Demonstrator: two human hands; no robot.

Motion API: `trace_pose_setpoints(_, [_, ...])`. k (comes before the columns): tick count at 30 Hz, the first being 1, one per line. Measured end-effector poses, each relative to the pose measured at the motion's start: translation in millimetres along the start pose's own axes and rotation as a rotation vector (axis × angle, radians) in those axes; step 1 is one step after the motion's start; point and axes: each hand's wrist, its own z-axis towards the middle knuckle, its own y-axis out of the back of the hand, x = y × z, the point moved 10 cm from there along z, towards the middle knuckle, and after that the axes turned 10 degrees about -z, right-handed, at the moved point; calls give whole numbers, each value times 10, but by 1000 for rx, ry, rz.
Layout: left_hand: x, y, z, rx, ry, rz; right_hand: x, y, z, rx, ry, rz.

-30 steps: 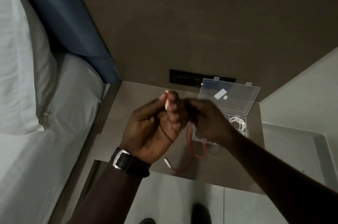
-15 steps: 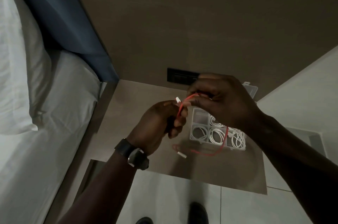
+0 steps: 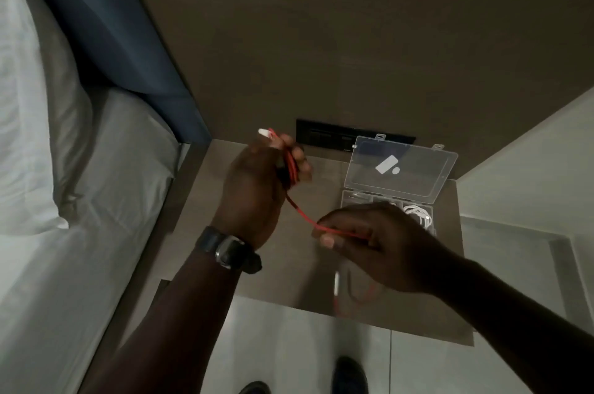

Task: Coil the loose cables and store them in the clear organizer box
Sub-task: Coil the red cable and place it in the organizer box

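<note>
Nightstand [image 3: 205,200] L side bare — red cable [image 3: 302,213] betw. both hands.

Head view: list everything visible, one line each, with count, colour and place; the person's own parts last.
red cable: one, red with white plugs, wound on the left hand, running to the right hand, tail hanging by the table's front edge
organizer box: one, clear, lid open, back right of the table
white cables: several coils, white, inside the box
bedside table: one, brown, beside the bed
socket panel: one, black, on the wall behind the table
bed: one, white sheets, left
pillow: one, white, far left
headboard: one, blue, upper left
shoes: two, dark, bottom edge
wristwatch: one, black strap, left wrist
left hand: one, gripping the coil
right hand: one, pinching the cable
</note>
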Motion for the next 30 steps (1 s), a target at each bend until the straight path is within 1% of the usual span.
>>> trace_pose_setpoints(2, [190,-109,-90,98,59,342,78,278,91,-57,62,-116])
trace_pose_setpoints(3, [302,-190,-148,163,100,448,86,418,150,-96,76,-179])
trace_pose_setpoints(4, [387,-241,-197,199,141,490,74,540,209,-132,74,-216])
trace_pose_setpoints(5, [438,-269,-228,204,179,469,46,651,264,-169,62,-225])
trace_pose_setpoints(6, [461,-289,-245,198,214,401,20,746,308,-207,54,-219])
trace_pose_setpoints(8, [488,-360,-278,208,296,175,-61,887,370,-298,28,-170])
trace_pose_setpoints(10, [476,-476,-315,236,378,-99,-205,931,380,-382,-39,-51])
trace_pose_setpoints(11, [440,-534,-320,252,393,-235,-280,872,378,-387,-79,31])
trace_pose_setpoints(14, [246,-666,-268,302,345,-589,-329,405,309,-265,-153,209])
trace_pose_setpoints(16, [137,-578,-150,245,241,-668,-274,108,207,-162,-149,194])
trace_pose_setpoints(19, [7,-260,20,79,75,-540,-175,-81,35,-32,-136,85])
trace_pose_setpoints(21, [-11,-68,64,14,36,-330,-99,-2,-64,-21,-93,11])
trace_pose_setpoints(23, [107,-9,23,23,75,-53,-12,156,-93,-26,-23,-108])
trace_pose_setpoints(25, [347,-93,-96,92,150,251,51,396,-63,-71,39,-257])
trace_pose_setpoints(26, [465,-156,-167,131,186,346,51,540,-39,-115,58,-302])
trace_pose_setpoints(27, [564,-220,-231,163,223,358,32,688,-10,-166,66,-322])
trace_pose_setpoints(28, [638,-282,-282,187,264,301,3,817,19,-213,66,-319])
trace_pose_setpoints(30, [714,-399,-352,227,346,126,-76,952,74,-270,53,-231])
